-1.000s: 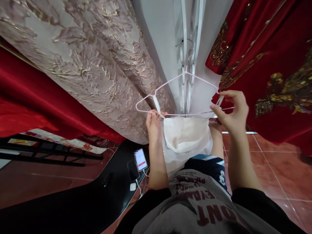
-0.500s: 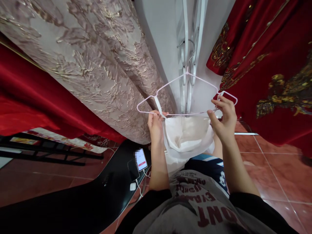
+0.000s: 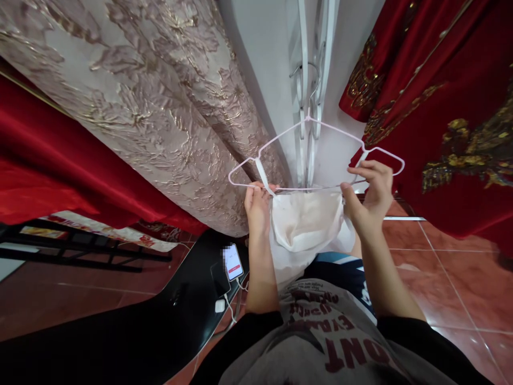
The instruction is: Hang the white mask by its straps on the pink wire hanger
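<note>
1. We keep the white garment (image 3: 306,230) in view: it hangs just below the pink hanger (image 3: 296,189), its two straps running up to the hanger's shoulder notches.
2. Our left hand (image 3: 258,200) grasps the hanger's bottom bar beside the left strap (image 3: 262,174); a light, steady pinch there should stop the hanger swinging.
3. Our right hand (image 3: 368,184) has thumb and fingers at the right strap (image 3: 363,158), inside the hanger's right end; we cannot tell whether they grip it.
4. We would settle that strap flat in the hanger's right notch, level with the left one, since a twist could let it slide.
5. We would check that the garment's top edge lies even beneath the hanger.
6. We mind the red dress (image 3: 452,176) behind the hanger's right end; its beading could snag.
</note>
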The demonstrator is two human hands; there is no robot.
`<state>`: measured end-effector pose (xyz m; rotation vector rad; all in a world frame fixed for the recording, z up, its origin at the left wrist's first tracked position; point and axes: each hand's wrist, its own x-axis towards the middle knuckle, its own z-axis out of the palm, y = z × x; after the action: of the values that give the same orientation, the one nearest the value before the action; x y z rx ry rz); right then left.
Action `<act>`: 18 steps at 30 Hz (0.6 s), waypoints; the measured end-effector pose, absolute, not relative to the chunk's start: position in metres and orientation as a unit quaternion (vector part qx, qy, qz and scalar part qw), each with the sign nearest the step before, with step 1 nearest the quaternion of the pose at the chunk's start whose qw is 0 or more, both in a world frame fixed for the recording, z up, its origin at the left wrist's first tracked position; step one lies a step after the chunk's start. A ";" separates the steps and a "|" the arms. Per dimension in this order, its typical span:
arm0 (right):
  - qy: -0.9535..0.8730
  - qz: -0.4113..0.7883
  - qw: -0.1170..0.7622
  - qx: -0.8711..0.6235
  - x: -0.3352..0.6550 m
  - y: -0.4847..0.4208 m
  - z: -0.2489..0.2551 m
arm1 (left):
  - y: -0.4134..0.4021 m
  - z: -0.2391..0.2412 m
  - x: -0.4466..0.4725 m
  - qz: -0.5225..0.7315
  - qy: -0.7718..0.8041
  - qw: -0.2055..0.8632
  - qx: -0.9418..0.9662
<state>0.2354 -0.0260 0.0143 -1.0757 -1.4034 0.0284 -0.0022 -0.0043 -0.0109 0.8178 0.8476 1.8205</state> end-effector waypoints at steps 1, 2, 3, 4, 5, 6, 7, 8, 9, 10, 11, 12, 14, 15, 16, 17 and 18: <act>-0.606 -0.017 0.641 -0.471 0.233 -0.028 0.014 | -0.005 -0.011 -0.002 0.742 0.342 0.469 0.335; -0.611 -0.028 0.642 -0.462 0.230 -0.029 0.014 | -0.005 -0.011 -0.001 0.742 0.339 0.470 0.337; -0.635 -0.018 0.631 -0.446 0.228 -0.029 0.015 | -0.005 -0.012 0.000 0.743 0.336 0.470 0.338; -0.674 0.006 0.603 -0.427 0.225 -0.027 0.015 | -0.005 -0.012 0.001 0.743 0.335 0.470 0.338; -0.719 0.033 0.560 -0.411 0.222 -0.025 0.015 | -0.005 -0.013 0.002 0.742 0.335 0.471 0.338; -0.759 0.056 0.509 -0.402 0.220 -0.022 0.014 | -0.006 -0.014 0.003 0.739 0.339 0.471 0.341; -0.789 0.070 0.460 -0.401 0.218 -0.018 0.013 | -0.007 -0.015 0.003 0.733 0.347 0.471 0.348; -0.807 0.072 0.424 -0.405 0.217 -0.014 0.011 | -0.010 -0.015 0.002 0.720 0.357 0.471 0.363; -0.813 0.066 0.404 -0.413 0.217 -0.011 0.009 | -0.014 -0.014 0.000 0.700 0.372 0.473 0.385; -0.811 0.057 0.401 -0.422 0.218 -0.009 0.007 | -0.019 -0.013 -0.004 0.673 0.388 0.476 0.413; -0.804 0.048 0.409 -0.429 0.219 -0.008 0.005 | -0.025 -0.010 -0.008 0.642 0.402 0.477 0.445; -0.795 0.043 0.421 -0.434 0.220 -0.008 0.003 | -0.030 -0.005 -0.014 0.611 0.415 0.475 0.479; -0.781 0.041 0.444 -0.436 0.223 -0.009 0.000 | -0.040 0.011 -0.025 0.568 0.428 0.461 0.530; -0.777 0.043 0.453 -0.435 0.225 -0.010 0.000 | -0.043 0.021 -0.030 0.565 0.427 0.450 0.543; -0.774 0.044 0.460 -0.433 0.225 -0.011 -0.001 | -0.043 0.031 -0.035 0.580 0.419 0.440 0.542; -0.772 0.044 0.464 -0.431 0.225 -0.012 -0.001 | -0.041 0.040 -0.039 0.611 0.402 0.436 0.524; -0.772 0.043 0.465 -0.430 0.225 -0.012 -0.001 | -0.036 0.048 -0.041 0.645 0.387 0.433 0.497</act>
<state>0.2252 -0.0125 -0.0012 -1.0568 -1.8960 0.1064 -0.0415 -0.0364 0.0477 1.2379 0.9647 1.6067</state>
